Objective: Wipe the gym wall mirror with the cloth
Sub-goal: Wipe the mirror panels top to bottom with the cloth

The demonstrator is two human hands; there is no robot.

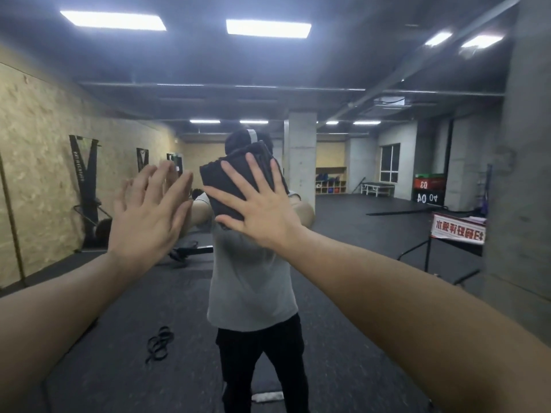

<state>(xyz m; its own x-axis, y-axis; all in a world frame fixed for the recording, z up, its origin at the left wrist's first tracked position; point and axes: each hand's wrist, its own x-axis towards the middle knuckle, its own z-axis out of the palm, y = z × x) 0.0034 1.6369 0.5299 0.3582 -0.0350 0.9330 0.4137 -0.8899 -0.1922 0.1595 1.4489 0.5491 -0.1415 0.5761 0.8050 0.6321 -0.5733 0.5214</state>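
A person facing a gym wall mirror [372, 180] presses a dark, folded cloth [235, 180] flat against the glass with the right hand [262, 210], fingers spread wide over the fabric rather than curled around it. The cloth, a thick rectangular pad with layered edges showing at its upper right corner, sits at about head height and covers the face of the person's reflection. The left hand [149, 216] is open and holds nothing, palm toward the glass with fingers together and pointing up, meeting its own reflection; both bare forearms reach in from the lower corners of the head view.

The reflection shows a grey T-shirt [253, 278] and black trousers, with a pale band over the head. Reversed white figures reading "04 04" appear on a black box [428, 196] at right, under a red one marked "03". A red and white banner [457, 231] carries mirrored characters too small to read surely.

The mirrored room has a dark rubber floor [134, 308], a chipboard wall [38, 162] hung with black straps, concrete pillars, exposed ceiling pipes and bright rectangular light panels [268, 28]. A tangle of black bands [159, 344] lies on the floor at lower left, and storage cubbies [331, 181] line the far wall
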